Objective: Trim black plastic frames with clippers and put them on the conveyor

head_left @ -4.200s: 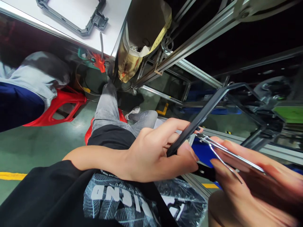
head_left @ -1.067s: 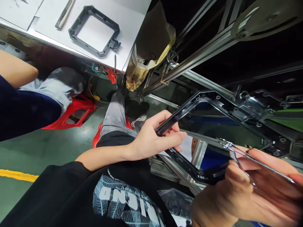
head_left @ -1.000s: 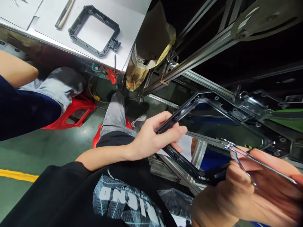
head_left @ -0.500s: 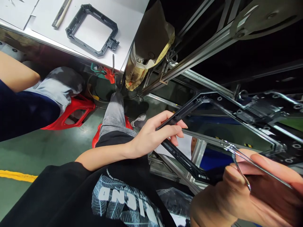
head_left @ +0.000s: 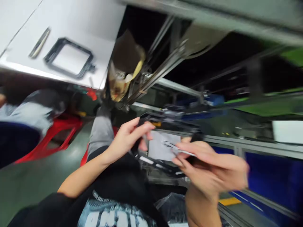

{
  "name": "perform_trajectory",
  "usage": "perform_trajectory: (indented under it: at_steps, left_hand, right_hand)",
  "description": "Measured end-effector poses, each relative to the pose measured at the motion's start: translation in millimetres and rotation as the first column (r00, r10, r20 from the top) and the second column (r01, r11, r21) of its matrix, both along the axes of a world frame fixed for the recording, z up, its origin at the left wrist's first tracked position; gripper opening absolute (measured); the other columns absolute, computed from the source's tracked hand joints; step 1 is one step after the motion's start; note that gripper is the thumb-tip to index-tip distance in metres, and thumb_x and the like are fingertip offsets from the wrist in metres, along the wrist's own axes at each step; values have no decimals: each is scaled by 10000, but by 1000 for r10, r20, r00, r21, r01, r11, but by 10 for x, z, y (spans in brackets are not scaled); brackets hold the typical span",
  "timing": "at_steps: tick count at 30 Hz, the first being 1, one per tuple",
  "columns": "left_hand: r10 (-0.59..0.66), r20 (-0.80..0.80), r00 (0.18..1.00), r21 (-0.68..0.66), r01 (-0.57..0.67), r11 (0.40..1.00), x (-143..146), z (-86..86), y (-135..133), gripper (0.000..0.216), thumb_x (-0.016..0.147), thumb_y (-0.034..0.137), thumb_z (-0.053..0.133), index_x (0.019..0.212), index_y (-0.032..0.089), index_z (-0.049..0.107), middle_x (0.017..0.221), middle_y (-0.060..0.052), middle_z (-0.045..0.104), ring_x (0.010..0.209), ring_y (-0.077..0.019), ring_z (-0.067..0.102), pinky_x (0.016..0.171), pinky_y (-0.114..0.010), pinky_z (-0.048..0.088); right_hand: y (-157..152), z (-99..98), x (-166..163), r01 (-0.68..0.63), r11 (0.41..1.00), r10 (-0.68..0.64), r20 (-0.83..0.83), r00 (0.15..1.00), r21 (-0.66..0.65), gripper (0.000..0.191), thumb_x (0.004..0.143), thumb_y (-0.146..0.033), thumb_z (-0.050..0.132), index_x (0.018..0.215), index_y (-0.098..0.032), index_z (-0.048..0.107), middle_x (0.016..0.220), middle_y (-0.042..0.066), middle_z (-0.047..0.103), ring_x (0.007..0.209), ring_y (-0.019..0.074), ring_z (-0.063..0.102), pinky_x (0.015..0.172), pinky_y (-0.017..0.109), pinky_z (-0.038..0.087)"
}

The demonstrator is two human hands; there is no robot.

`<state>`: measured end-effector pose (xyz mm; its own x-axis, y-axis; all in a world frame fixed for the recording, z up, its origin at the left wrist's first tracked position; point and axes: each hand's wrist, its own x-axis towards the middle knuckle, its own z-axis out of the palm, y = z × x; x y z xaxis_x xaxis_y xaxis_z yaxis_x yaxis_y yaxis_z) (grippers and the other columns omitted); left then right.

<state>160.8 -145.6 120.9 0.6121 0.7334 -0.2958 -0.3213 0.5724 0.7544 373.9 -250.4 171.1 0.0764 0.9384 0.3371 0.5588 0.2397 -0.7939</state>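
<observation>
My left hand (head_left: pixel 130 137) is closed round one side of a black plastic frame (head_left: pixel 163 167), held in front of my body. The frame is smeared by motion, and part of it is hidden behind my right hand. A slim pair of shiny metal tweezers (head_left: pixel 180 149) is pinched in the fingers of my right hand (head_left: pixel 213 162). Their tips point left, across the frame's opening. I cannot tell whether the tweezers or my right hand touch the frame.
On the white table (head_left: pixel 104 19) lie a second black frame (head_left: pixel 53 64) and a narrow light-coloured tool (head_left: pixel 39 42). A paper bag (head_left: pixel 115 88) stands beside the table, near metal rails (head_left: pixel 163 67). A person's leg (head_left: pixel 35 108) and a red stool (head_left: pixel 49 138) are at left.
The view has swung to the right. My right hand has come left with the tweezers, nearer my left hand. The held frame has turned and looks smaller, still in my left hand.
</observation>
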Motion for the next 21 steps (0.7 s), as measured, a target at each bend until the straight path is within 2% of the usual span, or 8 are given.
perform_trajectory:
  at_steps: [2, 5, 8, 11, 14, 16, 18, 21]
  left_hand:
    - [8, -122, 992, -7, -9, 1000, -34, -20, 51, 538, 993, 655, 710, 1003, 120, 770, 744, -36, 719, 585, -132, 669, 563, -209, 540]
    - [144, -290, 946, 2, -150, 989, 18, -42, 130, 617, 973, 716, 698, 955, 102, 759, 620, -13, 649, 508, -138, 607, 474, -210, 503]
    - [406, -374, 834, 0, -437, 899, 150, -20, 95, 556, 982, 692, 689, 981, 136, 714, 621, 26, 642, 450, -131, 566, 415, -209, 479]
    - [495, -368, 787, -21, -539, 842, 236, -46, 0, 487, 998, 632, 678, 1041, 148, 696, 736, -4, 745, 505, -148, 640, 468, -222, 551]
    - [394, -267, 879, -161, -444, 882, 152, -196, -4, 547, 862, 634, 791, 1111, 154, 707, 928, -89, 835, 733, -274, 794, 628, -356, 688]
    - [274, -193, 942, -285, -321, 903, 25, -323, 94, 555, 726, 602, 844, 1043, 159, 736, 1009, -133, 846, 967, -401, 818, 782, -495, 723]
    - [88, -169, 982, -401, -150, 904, -72, -403, 240, 524, 659, 601, 816, 925, 153, 758, 1002, -173, 841, 1044, -479, 795, 848, -590, 708]
    - [-260, -35, 965, -479, 212, 852, -64, -360, 390, 638, 735, 746, 721, 885, 130, 785, 828, -196, 805, 839, -463, 800, 705, -560, 689]
  right_hand:
    - [199, -60, -103, -145, 982, 162, -154, 975, 119, 456, 879, -39, 847, 1251, -282, 744, 1139, 46, 825, 806, 157, 764, 698, 275, 654]
    - [444, -87, 15, -275, 955, 297, -346, 890, 112, 417, 892, -193, 924, 1211, -259, 664, 1154, 78, 824, 700, 138, 751, 789, 330, 674]
    - [508, -126, 104, -255, 961, 277, -452, 848, 109, 447, 838, -262, 987, 1129, -242, 648, 1108, 68, 831, 781, 154, 792, 980, 382, 652]
    - [522, -204, 18, -84, 988, 143, -546, 825, 132, 456, 811, -276, 1003, 1090, -237, 645, 1089, 70, 833, 871, 184, 803, 862, 332, 656]
    - [606, -257, -44, 192, 974, -92, -563, 822, 120, 410, 859, -326, 958, 1076, -235, 621, 1137, 88, 824, 750, 139, 728, 768, 304, 620]
    - [672, -260, 24, 240, 964, -136, -566, 813, 113, 433, 853, -347, 956, 1068, -236, 598, 1166, 100, 817, 677, 110, 653, 718, 287, 584]
    - [685, -230, 155, 133, 985, -47, -576, 816, 107, 474, 825, -348, 977, 1054, -234, 578, 1155, 106, 816, 634, 96, 604, 667, 273, 550]
    - [570, -132, 302, -111, 989, 147, -551, 822, 99, 435, 860, -268, 948, 1096, -226, 585, 1144, 107, 814, 579, 69, 539, 592, 241, 487]
